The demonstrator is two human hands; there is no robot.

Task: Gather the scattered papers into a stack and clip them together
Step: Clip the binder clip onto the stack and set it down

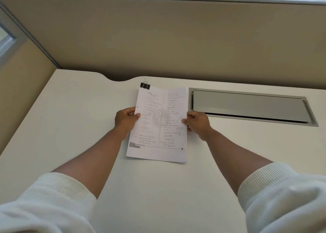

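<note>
A stack of white printed papers [158, 125] with maths text sits at the middle of the white desk [70, 127]. A black binder clip [145, 85] with wire handles grips the stack's top left corner. My left hand [126, 119] pinches the stack's left edge, thumb on top. My right hand [197, 122] pinches the right edge the same way. The stack's near edge looks slightly lifted off the desk.
A grey metal cable hatch [250, 106] is set into the desk to the right of the papers. A beige partition [158, 38] rises behind the desk. The desk's back edge has a curved cut-out [120, 80] left of the clip.
</note>
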